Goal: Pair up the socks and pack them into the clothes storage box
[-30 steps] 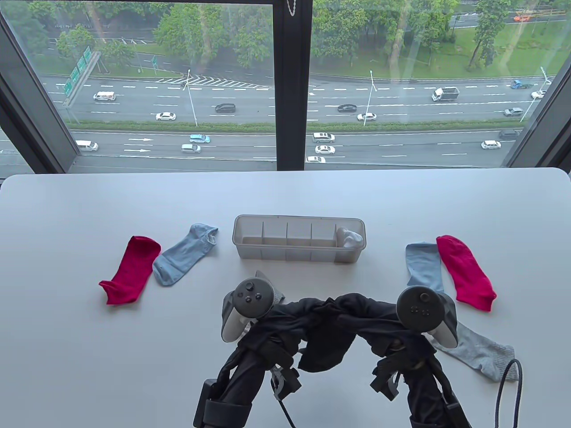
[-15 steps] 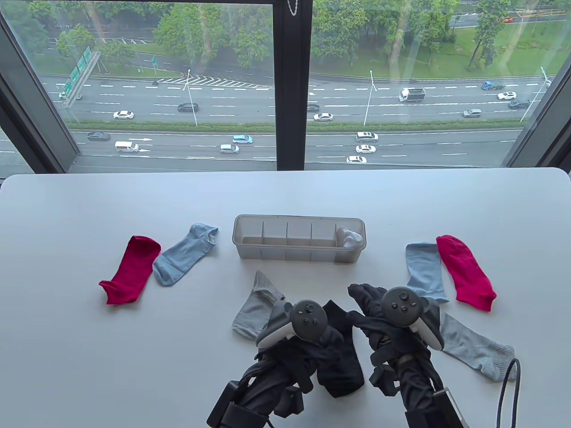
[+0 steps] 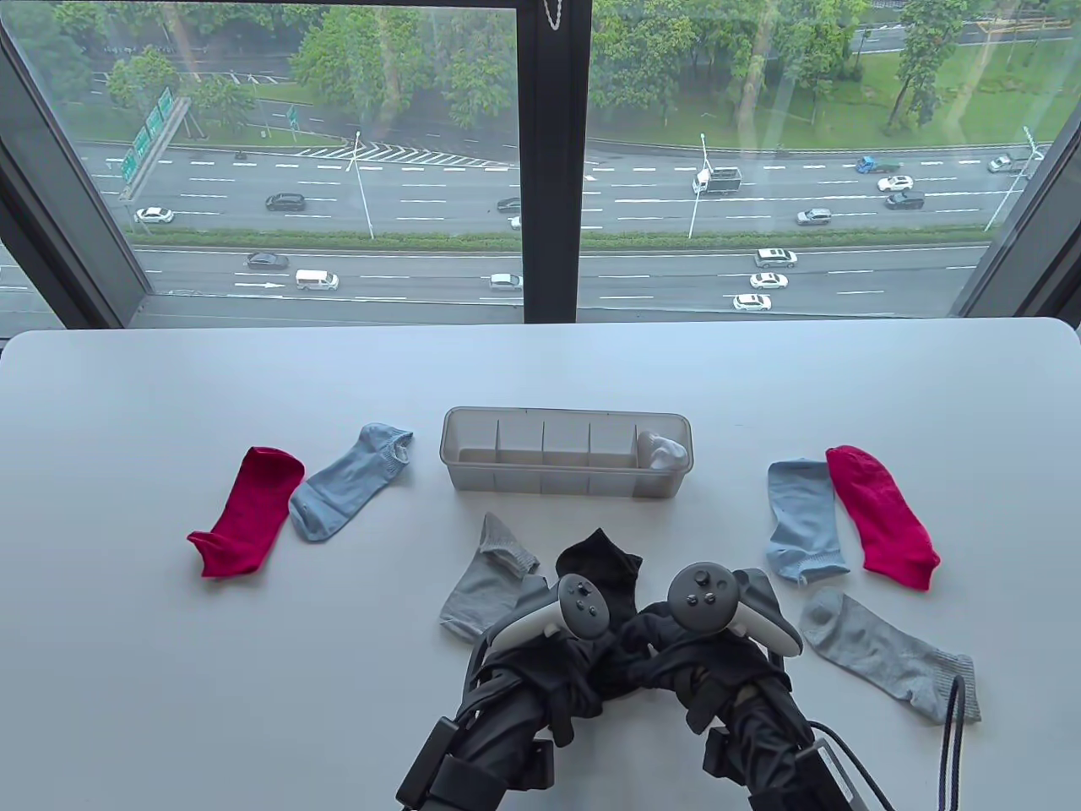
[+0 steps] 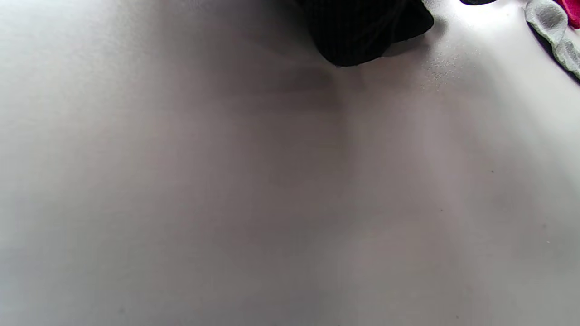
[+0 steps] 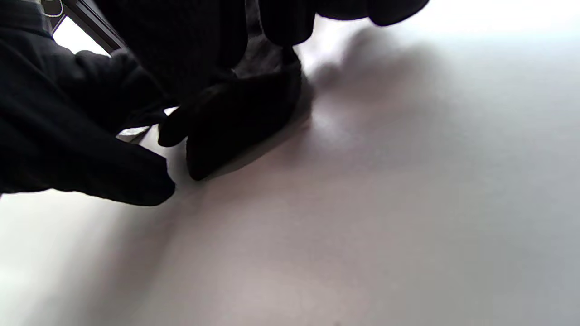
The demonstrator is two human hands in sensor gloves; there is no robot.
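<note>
A stacked pair of black socks [image 3: 597, 564] lies at the near centre of the table, cuffs pointing toward the storage box [image 3: 566, 488]. My left hand [image 3: 583, 655] and right hand [image 3: 667, 655] sit close together over the socks' near end, fingers curled into the dark fabric. In the right wrist view gloved fingers [image 5: 272, 18] bend over a folded lump of black sock [image 5: 244, 122]. The left wrist view shows only the black sock's edge [image 4: 362, 31]. A rolled white pair [image 3: 663, 452] fills the box's rightmost compartment.
Loose single socks lie around: red [image 3: 249, 511] and light blue [image 3: 350, 481] on the left, grey [image 3: 488, 583] beside my left hand, light blue [image 3: 802, 519], red [image 3: 882, 515] and grey [image 3: 887, 655] on the right. A cable [image 3: 954, 743] hangs at the near right.
The black socks, held up and stretched between both hands, were laid on the table. Both hands then came together over the near end.
</note>
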